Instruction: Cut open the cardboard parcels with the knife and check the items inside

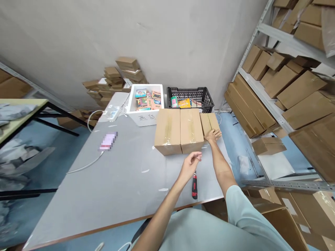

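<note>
Two taped cardboard boxes stand side by side on the grey table, a left box (167, 129) and a middle box (191, 127). Against their right side is a smaller cardboard box (206, 121). My right hand (213, 135) rests on the near end of this smaller box with its fingers spread. Just in front of the middle box, my left hand (191, 164) hovers over the table with its fingers curled; whether anything is between them is too small to tell. A red and black cutter (194, 186) lies below that hand.
Behind the boxes are a white foam box (146, 118) and a black crate (206, 99), both holding colourful packets. A phone (108, 141) with a cable (90, 165) lies at the left. Shelves of cartons (281, 116) stand at the right.
</note>
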`<state>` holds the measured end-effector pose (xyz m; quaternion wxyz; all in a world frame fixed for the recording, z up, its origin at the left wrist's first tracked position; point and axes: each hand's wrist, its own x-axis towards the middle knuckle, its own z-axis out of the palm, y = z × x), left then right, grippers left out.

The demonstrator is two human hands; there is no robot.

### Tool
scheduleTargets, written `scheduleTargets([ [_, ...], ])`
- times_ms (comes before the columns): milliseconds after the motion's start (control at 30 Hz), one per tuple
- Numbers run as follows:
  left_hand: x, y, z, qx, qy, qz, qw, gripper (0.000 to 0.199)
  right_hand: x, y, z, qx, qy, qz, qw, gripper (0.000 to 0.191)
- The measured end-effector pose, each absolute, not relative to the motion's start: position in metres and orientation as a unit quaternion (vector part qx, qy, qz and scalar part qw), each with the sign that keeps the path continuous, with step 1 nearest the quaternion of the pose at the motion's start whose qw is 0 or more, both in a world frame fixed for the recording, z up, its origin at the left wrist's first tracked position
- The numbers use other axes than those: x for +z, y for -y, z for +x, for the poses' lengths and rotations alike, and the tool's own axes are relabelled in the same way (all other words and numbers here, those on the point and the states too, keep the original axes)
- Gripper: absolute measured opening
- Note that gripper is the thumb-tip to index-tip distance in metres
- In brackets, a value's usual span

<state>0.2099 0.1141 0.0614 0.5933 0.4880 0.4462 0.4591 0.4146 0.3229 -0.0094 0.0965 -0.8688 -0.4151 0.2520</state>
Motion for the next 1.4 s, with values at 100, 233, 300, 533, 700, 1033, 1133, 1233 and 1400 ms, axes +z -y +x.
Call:
scheduleTargets([
  [100, 0.058, -0.106, 0.203, 0.466, -0.459, 0.473, 0.590, 0.043, -0.010, -0.325, 0.427, 0.255, 0.420, -0.867, 0.087, 0.134],
  [233, 0.054, -0.099, 0.197, 0.476, -0.478, 0.454, 0.582, 0.045, -0.010, -0.328, 0.442, 0.268, 0.423, -0.861, 0.088, 0.139],
  [300, 0.052, -0.096, 0.198, 0.473, -0.480, 0.454, 0.583, 0.046, -0.010, -0.328, 0.441, 0.268, 0.427, -0.858, 0.103, 0.141],
  [533, 0.048, -0.078, 0.191, 0.447, -0.471, 0.464, 0.602, 0.045, -0.001, -0.291, 0.431, 0.212, 0.422, -0.857, 0.206, 0.126],
  [700, 0.044, -0.078, 0.167, 0.437, -0.459, 0.460, 0.622, 0.047, -0.002, -0.192, 0.443, 0.152, 0.344, -0.892, 0.250, 0.113],
  [1033, -0.003, -0.063, 0.041, 0.404, -0.475, 0.421, 0.658, 0.062, 0.011, 0.096, 0.363, -0.004, 0.355, -0.870, 0.341, 0.103],
  [1133, -0.008, -0.067, -0.004, 0.421, -0.497, 0.429, 0.626, 0.061, 0.017, 0.128, 0.301, 0.018, 0.405, -0.855, 0.323, 0.099],
  [1233, -0.011, -0.074, -0.046, 0.448, -0.525, 0.440, 0.575, 0.058, 0.012, 0.131, 0.240, 0.060, 0.491, -0.819, 0.292, 0.097],
  [1400, -0.031, -0.065, -0.116, 0.411, -0.584, 0.466, 0.523, 0.059, -0.003, 0.104, 0.171, 0.134, 0.672, -0.700, 0.198, 0.115],
])
